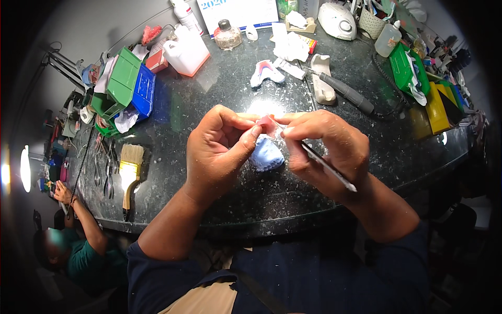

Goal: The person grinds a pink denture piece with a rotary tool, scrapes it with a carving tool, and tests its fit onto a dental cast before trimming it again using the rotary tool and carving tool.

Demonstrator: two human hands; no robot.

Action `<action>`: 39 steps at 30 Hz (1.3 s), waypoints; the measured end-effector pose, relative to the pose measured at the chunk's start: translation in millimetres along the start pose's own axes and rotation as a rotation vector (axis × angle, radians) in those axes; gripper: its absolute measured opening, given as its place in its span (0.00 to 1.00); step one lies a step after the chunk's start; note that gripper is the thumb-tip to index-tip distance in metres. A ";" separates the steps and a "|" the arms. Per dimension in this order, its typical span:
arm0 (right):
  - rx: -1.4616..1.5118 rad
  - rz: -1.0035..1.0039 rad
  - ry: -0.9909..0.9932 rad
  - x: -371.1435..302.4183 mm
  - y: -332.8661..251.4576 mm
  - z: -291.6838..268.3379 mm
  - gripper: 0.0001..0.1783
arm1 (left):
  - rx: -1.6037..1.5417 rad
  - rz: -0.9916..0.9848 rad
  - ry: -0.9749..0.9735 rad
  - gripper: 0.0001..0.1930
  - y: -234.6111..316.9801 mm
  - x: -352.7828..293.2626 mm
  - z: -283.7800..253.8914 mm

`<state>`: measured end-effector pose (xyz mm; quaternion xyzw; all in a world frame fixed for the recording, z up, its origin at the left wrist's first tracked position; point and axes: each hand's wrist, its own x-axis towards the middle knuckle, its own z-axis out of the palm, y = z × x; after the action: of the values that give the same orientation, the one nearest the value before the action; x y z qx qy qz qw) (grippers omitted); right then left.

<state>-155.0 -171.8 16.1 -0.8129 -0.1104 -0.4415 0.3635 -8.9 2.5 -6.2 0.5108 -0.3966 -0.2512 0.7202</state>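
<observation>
My left hand (222, 144) pinches a small pink denture piece (267, 125) between thumb and fingertips, under the bright lamp spot. From the other side my right hand (329, 146) closes round a slim metal dental instrument (329, 166), held like a pen. One end of this tool points down and right past the palm. Its other end is at the pink piece, mostly covered by my fingers. Just below, a pale blue dental cast (267, 155) lies on the dark worktop (209, 220). Further back stands another cast with a pink and purple rim (267, 73).
On the left lie a paintbrush (130, 167) and pliers (109, 175), near green and blue bins (141, 94). A handpiece (348, 94) rests beside a stone-like block (323, 78). Behind stand a plastic jug (186, 51) and glass jar (228, 35). Another person (83, 251) works at far left.
</observation>
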 end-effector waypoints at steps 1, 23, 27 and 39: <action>0.000 -0.001 -0.001 0.0 -1.0 -0.7 0.15 | 0.000 0.001 0.001 0.06 0.1 0.0 -0.2; -0.070 0.043 -0.067 1.1 -6.2 -4.0 0.12 | 0.114 0.030 -0.009 0.05 -1.1 -1.4 1.1; -0.073 0.070 -0.085 0.4 -6.8 -4.8 0.12 | 0.135 0.019 -0.010 0.05 0.6 -0.7 2.3; -0.134 -0.040 -0.062 -0.8 -0.3 -1.7 0.17 | 0.104 0.022 -0.017 0.05 -1.1 -0.9 -0.5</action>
<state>-156.7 -172.7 16.2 -0.8462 -0.1081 -0.4297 0.2959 -9.0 3.1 -7.6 0.5409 -0.4207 -0.2266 0.6922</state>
